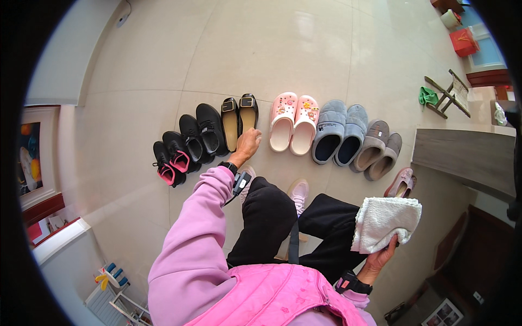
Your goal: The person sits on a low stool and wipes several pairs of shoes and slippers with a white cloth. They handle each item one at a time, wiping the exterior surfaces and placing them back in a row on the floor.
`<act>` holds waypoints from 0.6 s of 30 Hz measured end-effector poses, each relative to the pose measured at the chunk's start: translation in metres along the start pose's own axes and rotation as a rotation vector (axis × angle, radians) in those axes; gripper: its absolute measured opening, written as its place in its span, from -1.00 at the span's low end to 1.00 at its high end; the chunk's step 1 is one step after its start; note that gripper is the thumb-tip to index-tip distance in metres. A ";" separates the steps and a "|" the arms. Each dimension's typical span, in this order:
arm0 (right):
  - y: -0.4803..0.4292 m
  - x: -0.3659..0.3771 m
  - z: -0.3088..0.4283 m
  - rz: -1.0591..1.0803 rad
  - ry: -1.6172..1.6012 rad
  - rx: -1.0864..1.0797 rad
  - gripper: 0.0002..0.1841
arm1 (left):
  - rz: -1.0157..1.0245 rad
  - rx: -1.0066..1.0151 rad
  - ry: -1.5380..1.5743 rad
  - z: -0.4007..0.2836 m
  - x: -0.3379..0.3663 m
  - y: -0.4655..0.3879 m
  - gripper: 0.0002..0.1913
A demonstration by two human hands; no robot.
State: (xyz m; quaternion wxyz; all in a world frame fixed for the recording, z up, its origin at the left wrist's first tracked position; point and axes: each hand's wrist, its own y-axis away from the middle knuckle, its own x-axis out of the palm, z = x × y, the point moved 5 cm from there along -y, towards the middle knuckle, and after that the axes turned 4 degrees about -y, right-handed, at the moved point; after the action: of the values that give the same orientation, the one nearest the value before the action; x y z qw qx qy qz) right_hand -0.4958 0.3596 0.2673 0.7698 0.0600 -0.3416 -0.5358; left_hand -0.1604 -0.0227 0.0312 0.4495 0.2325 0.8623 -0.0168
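My left hand is at the heel of the right-hand black buckled flat shoe, its fingers curled over the heel and hiding it. The matching black flat shoe stands against it on the left. In my right hand is a folded white cloth, held over the floor beside my right knee. Pink clogs with charms stand to the right of the flats. To their left are black lace-up shoes.
Grey-blue quilted slippers and brown-grey slippers continue the row rightward. Pink flat shoes lie near a dark wooden cabinet. Black shoes with pink lining end the row at left. A folding stool stands at far right.
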 end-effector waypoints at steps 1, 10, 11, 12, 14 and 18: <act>0.000 0.001 0.000 -0.002 0.003 0.005 -0.41 | -0.010 0.018 0.077 -0.004 -0.001 -0.006 -0.80; 0.007 0.010 0.001 0.061 0.056 -0.003 -0.40 | 0.488 -0.650 1.479 -0.025 0.081 -0.038 -0.39; 0.007 0.010 0.002 0.060 0.064 0.005 -0.40 | 0.467 -0.681 1.518 -0.026 0.088 -0.042 -0.36; 0.008 0.008 0.004 0.031 0.068 0.009 -0.41 | 0.446 -0.723 1.554 -0.027 0.095 -0.045 -0.34; 0.009 0.008 0.006 0.045 0.077 0.022 -0.40 | 0.411 -0.782 1.598 -0.030 0.107 -0.049 -0.24; 0.013 0.012 0.006 0.084 0.028 0.035 -0.39 | 0.358 -0.836 1.493 -0.032 0.120 -0.055 -0.19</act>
State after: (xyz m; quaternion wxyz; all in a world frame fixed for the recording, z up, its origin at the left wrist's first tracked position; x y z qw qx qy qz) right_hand -0.4872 0.3562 0.2833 0.7954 0.0667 -0.3422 -0.4958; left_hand -0.2666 -0.0176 -0.0540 -0.1884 0.1307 0.8175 0.5284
